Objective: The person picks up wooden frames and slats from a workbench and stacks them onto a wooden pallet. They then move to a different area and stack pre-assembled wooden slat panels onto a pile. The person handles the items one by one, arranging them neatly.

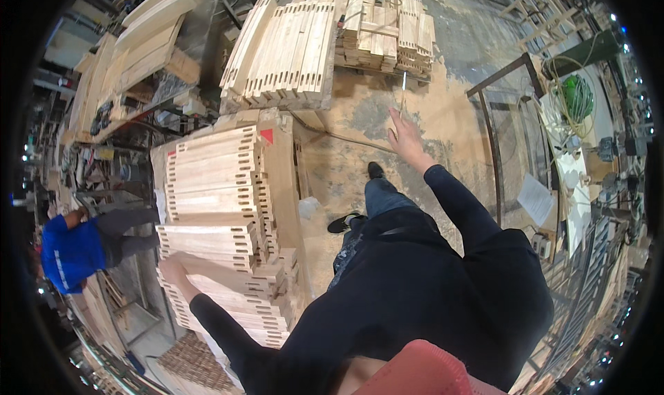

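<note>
Pale wooden rails [207, 239] with slots cut near their ends lie in stacked rows to my left. My left hand [176, 270] is at the left ends of the nearer rails; its fingertips blur into the wood, so their grip is not clear. Out over the floor ahead, my right arm is stretched away from the stack. A thin stick-like tool [404, 90] with a bright tip rises from my right hand [408, 144], whose fingers are closed about its lower part. One finger of that hand points forward. The tool's kind is too small to make out.
More slotted boards [287, 49] and a pallet of cut wood [387, 35] stand ahead. A hose [339, 136] crosses the dusty floor. To the right is a dark metal frame [494, 132]. A person in a blue shirt [72, 253] is at far left.
</note>
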A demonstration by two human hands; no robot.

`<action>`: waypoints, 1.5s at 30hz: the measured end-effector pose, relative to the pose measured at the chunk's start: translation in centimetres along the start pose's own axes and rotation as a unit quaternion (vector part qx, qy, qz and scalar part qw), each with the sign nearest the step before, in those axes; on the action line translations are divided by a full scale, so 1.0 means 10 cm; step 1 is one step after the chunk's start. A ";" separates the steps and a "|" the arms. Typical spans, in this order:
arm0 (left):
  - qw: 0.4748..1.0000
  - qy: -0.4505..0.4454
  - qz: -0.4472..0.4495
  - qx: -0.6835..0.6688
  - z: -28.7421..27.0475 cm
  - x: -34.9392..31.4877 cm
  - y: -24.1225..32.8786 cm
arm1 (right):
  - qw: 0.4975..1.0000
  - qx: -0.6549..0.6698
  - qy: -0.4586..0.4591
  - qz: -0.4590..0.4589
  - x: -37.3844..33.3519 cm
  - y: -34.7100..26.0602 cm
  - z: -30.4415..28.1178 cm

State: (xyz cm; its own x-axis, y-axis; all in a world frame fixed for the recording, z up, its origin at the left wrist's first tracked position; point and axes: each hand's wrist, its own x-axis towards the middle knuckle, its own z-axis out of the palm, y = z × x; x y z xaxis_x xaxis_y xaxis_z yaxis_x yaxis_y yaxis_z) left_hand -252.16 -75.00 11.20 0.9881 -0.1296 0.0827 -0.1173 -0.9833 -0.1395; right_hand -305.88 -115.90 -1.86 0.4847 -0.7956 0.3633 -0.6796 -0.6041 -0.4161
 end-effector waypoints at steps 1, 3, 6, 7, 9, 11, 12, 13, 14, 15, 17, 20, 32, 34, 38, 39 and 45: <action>1.000 -0.017 -0.015 -0.005 -0.03 -0.04 0.08 | 1.000 0.009 -0.018 0.023 0.04 0.08 -0.01; 0.996 0.033 -0.063 -0.056 -0.14 -0.15 0.27 | 0.996 0.035 -0.057 0.067 0.18 0.24 -0.01; 0.982 0.100 -0.077 -0.138 -0.24 -0.38 0.75 | 0.993 0.085 -0.050 0.069 0.44 0.45 0.01; 0.979 0.116 -0.043 -0.164 -0.26 -0.51 0.96 | 0.994 0.088 -0.033 0.056 0.52 0.56 0.04; 0.957 0.100 0.000 -0.274 -0.22 -0.82 1.50 | 0.996 0.085 0.002 0.030 0.67 0.85 0.08; 0.917 0.073 0.094 -0.381 -0.16 -1.19 2.13 | 0.994 0.093 -0.009 0.050 0.80 1.15 0.07; 0.892 0.079 0.173 -0.410 -0.10 -1.39 2.44 | 0.994 0.099 -0.013 0.051 0.92 1.30 0.04; 0.886 0.060 0.206 -0.412 -0.06 -1.62 2.85 | 0.993 0.096 -0.028 0.065 0.99 1.51 0.00; 0.879 0.038 0.241 -0.411 -0.06 -1.83 3.30 | 0.991 0.094 -0.045 0.082 1.02 1.73 -0.05; 0.875 0.004 0.267 -0.403 -0.08 -1.99 3.64 | 0.989 0.097 -0.062 0.094 1.06 1.92 -0.11; 0.862 -0.018 0.337 -0.378 -0.04 -2.22 4.28 | 0.976 0.086 -0.119 0.164 1.22 2.25 -0.27; 0.813 -0.064 0.455 -0.357 -0.08 -2.52 5.29 | 0.982 0.065 -0.050 0.169 1.26 2.85 -0.47; 0.682 -0.274 0.634 -0.239 -0.03 -3.71 9.03 | 0.917 0.022 0.042 0.397 1.23 4.45 -1.00; 0.677 -0.301 0.646 -0.186 0.03 -4.07 9.72 | 0.902 0.024 0.054 0.428 1.34 4.69 -1.00; 0.678 -0.340 0.624 -0.187 0.56 -4.58 11.02 | 0.903 0.039 0.053 0.426 1.70 5.24 -0.79; 0.683 -0.352 0.609 -0.195 0.72 -4.72 11.34 | 0.907 0.041 0.052 0.417 1.79 5.43 -0.74; 0.766 -0.380 0.496 -0.148 1.70 -5.26 12.97 | 0.849 0.099 -0.058 0.516 2.46 6.33 -0.23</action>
State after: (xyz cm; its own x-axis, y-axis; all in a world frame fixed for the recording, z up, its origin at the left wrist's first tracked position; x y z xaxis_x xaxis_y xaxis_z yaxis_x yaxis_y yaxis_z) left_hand -317.66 -193.57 -28.03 0.1563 -0.8311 -0.5337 -0.7545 -0.4492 0.4785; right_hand -338.23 -173.63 -17.35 -0.2538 -0.8974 -0.3609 -0.6743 0.4316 -0.5991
